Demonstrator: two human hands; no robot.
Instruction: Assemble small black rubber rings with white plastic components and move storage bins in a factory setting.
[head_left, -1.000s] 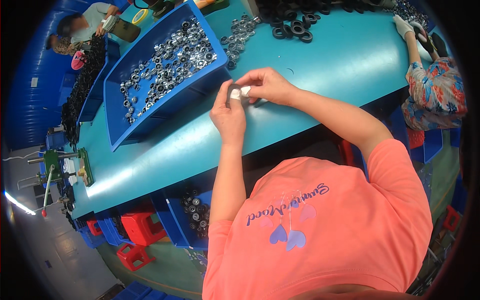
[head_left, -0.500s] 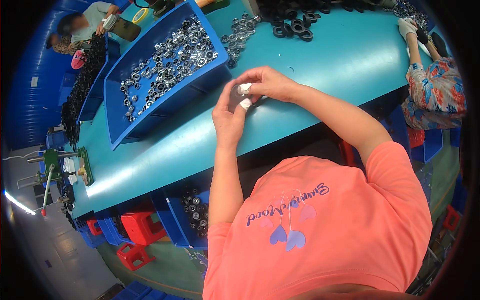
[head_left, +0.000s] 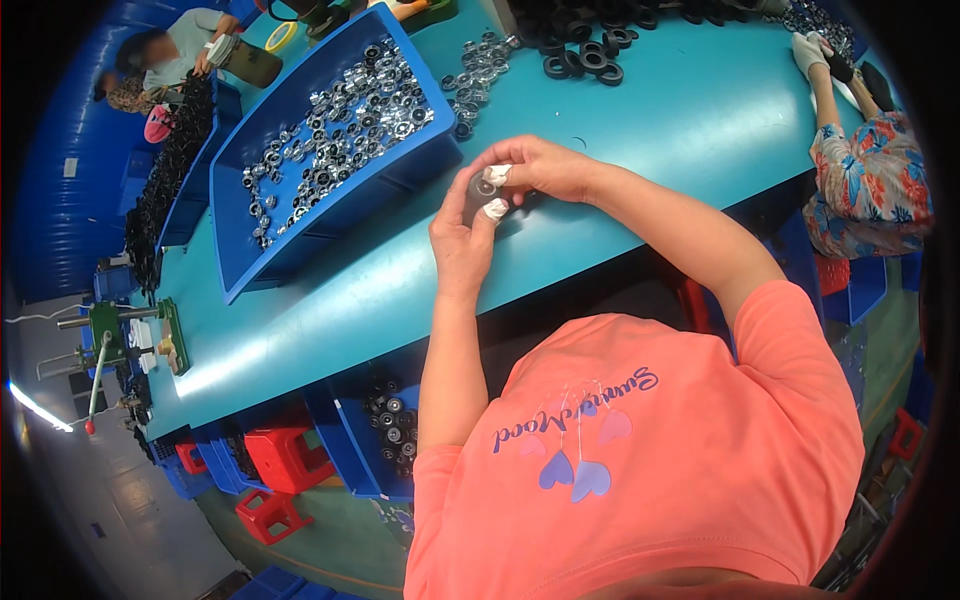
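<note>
Both my hands meet over the teal table (head_left: 400,290), in front of the near right corner of a big blue bin (head_left: 330,215). Between them is a small, round, dark grey part (head_left: 484,188) with a paler ring at its middle. My left hand (head_left: 460,236) curls round its left side. My right hand (head_left: 548,170) grips it from the right. White tape wraps both thumb tips, which press on the part, and my fingers hide much of it. Shiny metal wheel-like pieces (head_left: 345,140) lie heaped in the bin.
More metal pieces (head_left: 480,75) lie loose right of the bin; black rings (head_left: 595,55) pile farther back. A green lever press (head_left: 110,330) stands at the left end. Under the table are a bin of dark wheels (head_left: 393,425) and red stools (head_left: 285,455). Co-workers sit right and far left.
My hands have shifted very slightly and the thumbs have moved a little on the round part, which now shows a paler ring. It stays between both hands.
</note>
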